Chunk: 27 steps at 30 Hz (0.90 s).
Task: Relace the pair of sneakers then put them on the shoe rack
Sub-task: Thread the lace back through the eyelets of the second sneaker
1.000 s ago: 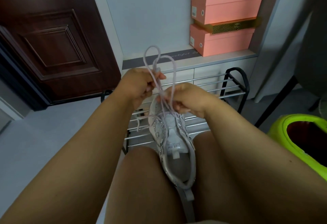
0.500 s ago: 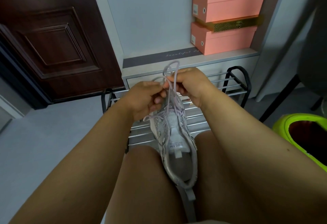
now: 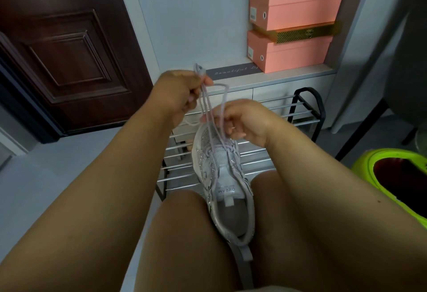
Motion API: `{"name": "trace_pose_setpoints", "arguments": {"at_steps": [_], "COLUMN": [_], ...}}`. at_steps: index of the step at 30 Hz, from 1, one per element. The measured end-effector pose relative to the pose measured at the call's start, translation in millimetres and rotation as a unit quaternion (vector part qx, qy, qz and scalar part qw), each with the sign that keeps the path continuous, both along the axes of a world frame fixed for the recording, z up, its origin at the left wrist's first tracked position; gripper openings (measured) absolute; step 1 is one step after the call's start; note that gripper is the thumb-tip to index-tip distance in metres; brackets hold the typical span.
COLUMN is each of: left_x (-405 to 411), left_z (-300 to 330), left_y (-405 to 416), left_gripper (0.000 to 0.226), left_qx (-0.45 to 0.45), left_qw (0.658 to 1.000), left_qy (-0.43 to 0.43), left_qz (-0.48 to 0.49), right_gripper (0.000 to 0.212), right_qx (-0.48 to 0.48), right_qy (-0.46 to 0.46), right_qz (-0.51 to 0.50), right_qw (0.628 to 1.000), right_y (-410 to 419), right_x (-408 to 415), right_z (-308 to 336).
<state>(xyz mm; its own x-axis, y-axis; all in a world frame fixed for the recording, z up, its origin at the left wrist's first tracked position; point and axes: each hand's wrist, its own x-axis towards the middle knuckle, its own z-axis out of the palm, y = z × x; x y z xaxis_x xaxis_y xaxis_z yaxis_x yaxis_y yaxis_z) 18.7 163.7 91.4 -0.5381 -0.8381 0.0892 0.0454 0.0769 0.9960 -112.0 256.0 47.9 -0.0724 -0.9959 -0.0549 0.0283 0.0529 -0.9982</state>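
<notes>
sneaker (image 3: 223, 183): wedged between the knees, just in front of the shoe rack, long axis running heel-near to toe-far, toe pointed at the rack, opening facing up, "DREAM" tag showing on the tongue
lace (image 3: 209, 104): pale lilac, strands pulled up and away from the top eyelets, loop sticking out above the left fist
left hand (image 3: 179, 94): clenched round the upper lace strands, raised above and left of the toe
right hand (image 3: 242, 119): pinching the lace lower down, right over the forefoot, hiding part of the toe
shoe rack (image 3: 307, 107): black frame with silver bars, on the floor right behind the sneaker, hands and arms covering most of the middle
pink shoe boxes (image 3: 293, 30): stacked on the white ledge above and behind the rack, flat gold box sandwiched in the stack
dark wooden door (image 3: 62, 44): left of the rack
lime green bin (image 3: 392, 171): right of the rack, near the right knee
other sneaker: can't see it anywhere
</notes>
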Motion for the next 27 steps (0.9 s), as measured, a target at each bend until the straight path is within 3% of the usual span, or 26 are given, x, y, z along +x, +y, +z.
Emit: {"name": "trace_pose_setpoints", "arguments": {"at_steps": [2, 4, 7, 12, 17, 20, 23, 25, 27], "left_x": [-2.5, -4.8, -3.5, 3.9, 11.1, 14.3, 18.1, 20.9, 23.0], "left_z": [4.0, 1.7, -8.9, -31.9, -41.4, -39.4, -34.0, -31.4, -28.7], "left_y": [-3.6, -2.8, 2.5, 10.2, 22.3, 21.2, 19.3, 18.0, 19.9], "left_gripper": [0.025, 0.025, 0.027, 0.047, 0.015, 0.016, 0.021, 0.023, 0.012], "left_qx": [0.003, 0.009, 0.012, 0.012, 0.021, 0.08, 0.087, 0.035, -0.096], "left_qw": [1.0, 1.0, 1.0, 0.997, 0.997, 0.997, 0.993, 0.985, 0.967], "left_qy": [0.005, 0.019, 0.019, -0.06, -0.061, -0.014, -0.065, -0.143, -0.187], "left_qz": [0.018, 0.021, -0.013, -0.04, -0.038, -0.008, 0.034, 0.093, 0.143], "right_gripper": [0.02, 0.015, 0.018, 0.026, 0.015, 0.013, 0.016, 0.019, 0.016], "right_qx": [0.0, -0.015, -0.043, -0.06, -0.059, -0.057, -0.031, -0.003, 0.047], "right_qy": [0.114, 0.165, 0.136, 0.118, 0.149, 0.15, 0.159, 0.222, 0.295], "right_qz": [0.009, -0.044, -0.085, -0.119, -0.088, -0.1, -0.102, -0.082, -0.041], "right_qw": [0.993, 0.985, 0.986, 0.984, 0.983, 0.982, 0.982, 0.972, 0.953], "right_y": [4.5, 2.8, -3.2, -6.7, 0.1, 2.7, 4.5, 6.4, 6.5], "right_x": [6.0, 9.6, 9.3, 8.6, 9.9, 4.3, -1.8, -4.4, -5.2], "right_z": [-7.9, -11.3, -12.2, -14.9, -13.1, -5.1, 5.7, 15.8, 26.6]}}
